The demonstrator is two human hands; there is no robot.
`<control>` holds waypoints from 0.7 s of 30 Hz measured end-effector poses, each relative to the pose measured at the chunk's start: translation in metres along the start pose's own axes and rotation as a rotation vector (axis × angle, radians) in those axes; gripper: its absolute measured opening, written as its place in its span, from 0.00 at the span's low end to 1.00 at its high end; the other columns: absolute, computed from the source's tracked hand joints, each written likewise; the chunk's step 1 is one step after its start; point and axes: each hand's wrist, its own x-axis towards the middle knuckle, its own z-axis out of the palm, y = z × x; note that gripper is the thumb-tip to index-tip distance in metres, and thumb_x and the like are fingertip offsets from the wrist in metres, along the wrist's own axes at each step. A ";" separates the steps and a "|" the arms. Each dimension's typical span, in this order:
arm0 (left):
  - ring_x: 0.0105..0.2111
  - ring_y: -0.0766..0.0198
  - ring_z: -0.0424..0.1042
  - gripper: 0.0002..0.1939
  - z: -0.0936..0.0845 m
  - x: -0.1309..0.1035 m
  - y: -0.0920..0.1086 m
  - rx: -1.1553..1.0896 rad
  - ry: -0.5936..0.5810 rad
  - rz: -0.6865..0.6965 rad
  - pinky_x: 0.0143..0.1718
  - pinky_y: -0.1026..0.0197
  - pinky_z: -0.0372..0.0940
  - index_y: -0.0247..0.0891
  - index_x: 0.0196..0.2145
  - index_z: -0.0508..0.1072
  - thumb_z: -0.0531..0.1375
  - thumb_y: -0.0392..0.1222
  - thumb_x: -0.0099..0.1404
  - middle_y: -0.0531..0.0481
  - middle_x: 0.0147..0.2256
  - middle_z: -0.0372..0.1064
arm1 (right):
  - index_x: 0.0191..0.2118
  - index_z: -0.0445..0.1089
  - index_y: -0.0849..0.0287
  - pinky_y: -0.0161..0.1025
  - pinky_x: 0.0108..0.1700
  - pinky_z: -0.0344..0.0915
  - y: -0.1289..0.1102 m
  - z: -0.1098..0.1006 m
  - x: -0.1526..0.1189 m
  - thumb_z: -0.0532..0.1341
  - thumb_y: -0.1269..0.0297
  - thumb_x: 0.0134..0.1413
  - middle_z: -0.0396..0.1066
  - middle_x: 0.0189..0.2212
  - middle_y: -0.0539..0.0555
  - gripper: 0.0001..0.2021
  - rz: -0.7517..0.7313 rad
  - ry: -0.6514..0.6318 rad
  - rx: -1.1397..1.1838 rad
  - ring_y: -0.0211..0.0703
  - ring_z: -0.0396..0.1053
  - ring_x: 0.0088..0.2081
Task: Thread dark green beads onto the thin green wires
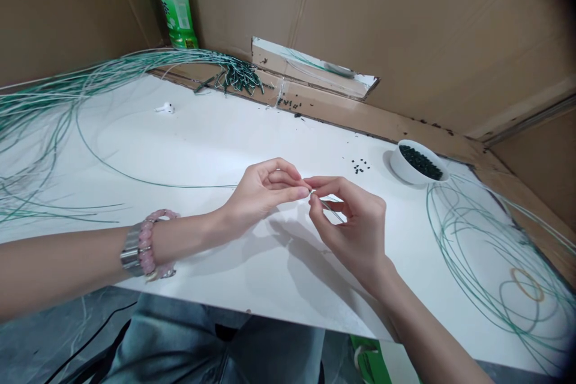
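Above the middle of the white table (pixel 202 144), my left hand (pixel 270 189) pinches a thin green wire (pixel 180 185) between thumb and fingers. The wire trails off to the left across the tabletop. My right hand (pixel 348 210) is closed on the same wire, its fingertips meeting those of my left hand. Thin wire ends stick out below my right fingers. Whatever small piece sits between the fingertips is too small to make out. Beyond my right hand lie several tiny black beads (pixel 360 165).
A white bowl (pixel 407 175) of dark beads stands at the right, near coiled green wires (pixel 454 258). Bundled wires (pixel 112 69) spread over the left side. A white earbud (pixel 165 108), a green bottle (pixel 175 6) and cardboard walls (pixel 405 24) stand farther back.
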 end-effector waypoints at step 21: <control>0.32 0.67 0.73 0.06 0.000 0.001 0.001 0.111 0.005 0.113 0.39 0.65 0.67 0.37 0.29 0.75 0.67 0.38 0.52 0.53 0.30 0.74 | 0.28 0.68 0.58 0.32 0.30 0.70 0.007 0.003 0.000 0.62 0.68 0.53 0.73 0.24 0.48 0.04 0.189 0.039 0.194 0.36 0.73 0.28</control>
